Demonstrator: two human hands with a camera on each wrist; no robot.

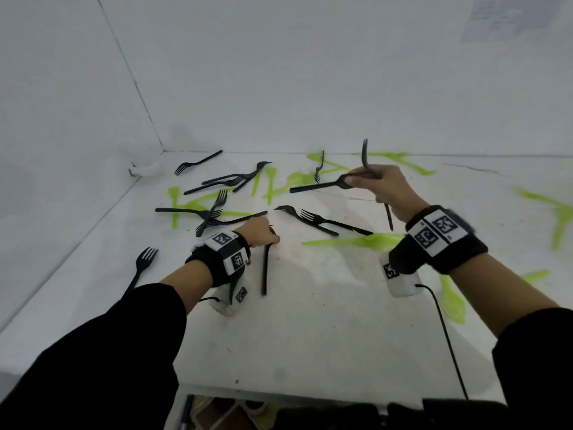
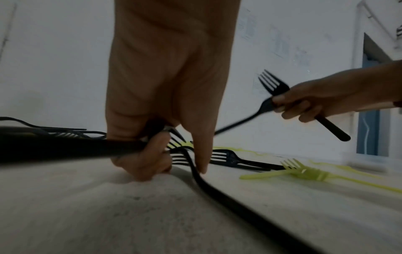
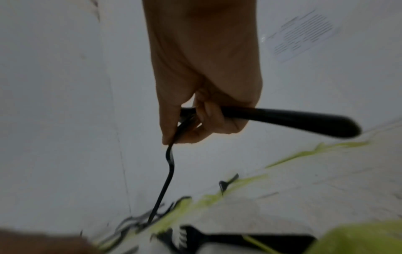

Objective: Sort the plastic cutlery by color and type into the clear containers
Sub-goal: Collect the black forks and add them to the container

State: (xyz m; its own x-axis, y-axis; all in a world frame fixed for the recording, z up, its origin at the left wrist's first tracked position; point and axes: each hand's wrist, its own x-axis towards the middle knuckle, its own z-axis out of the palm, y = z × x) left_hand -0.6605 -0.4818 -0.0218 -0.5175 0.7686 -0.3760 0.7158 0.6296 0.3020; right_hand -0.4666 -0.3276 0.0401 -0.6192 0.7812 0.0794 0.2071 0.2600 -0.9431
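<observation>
Black forks (image 1: 321, 223) and green forks (image 1: 356, 241) scattered on worktop (image 1: 310, 321); left hand (image 1: 260, 232) fingers grasping one black fork (image 1: 265, 268); right hand (image 1: 383, 184) fingers clasping two black forks (image 1: 316, 187).

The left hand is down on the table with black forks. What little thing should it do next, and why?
Probably lift. The left hand already grips one black fork's handle and its fingers curl at a second black fork that lies on the table. The right hand already holds black forks up in the air.
</observation>
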